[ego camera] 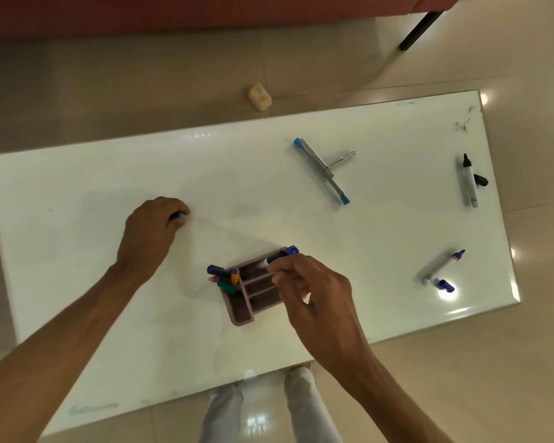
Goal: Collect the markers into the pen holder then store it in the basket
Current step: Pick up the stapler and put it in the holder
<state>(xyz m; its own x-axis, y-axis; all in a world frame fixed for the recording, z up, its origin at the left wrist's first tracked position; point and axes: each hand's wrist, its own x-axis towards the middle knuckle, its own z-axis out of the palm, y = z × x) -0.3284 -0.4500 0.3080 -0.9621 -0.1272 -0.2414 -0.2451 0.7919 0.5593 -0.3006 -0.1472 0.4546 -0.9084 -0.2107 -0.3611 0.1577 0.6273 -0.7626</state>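
Observation:
A pink pen holder (256, 287) with several compartments stands near the middle of the white table (77, 282). Several markers (227, 278) stick out of its left compartment. My right hand (311, 292) pinches a blue-capped marker (282, 254) just over the holder's far end. Further left, my left hand (155, 228) rests fingers-down on the table, closed around a small blue object (175, 215), mostly hidden. An uncapped black marker (469, 182) with its cap (481, 180) lies at far right. An uncapped blue marker (443, 265) and its cap (445, 285) lie near the right front corner.
A metal bar with blue end caps (322, 171) lies on the table's far middle. A small beige block (259, 96) sits on the tiled floor beyond the table. A dark table leg (421, 28) stands at the upper right. My white trouser legs (263, 407) show below the table's front edge.

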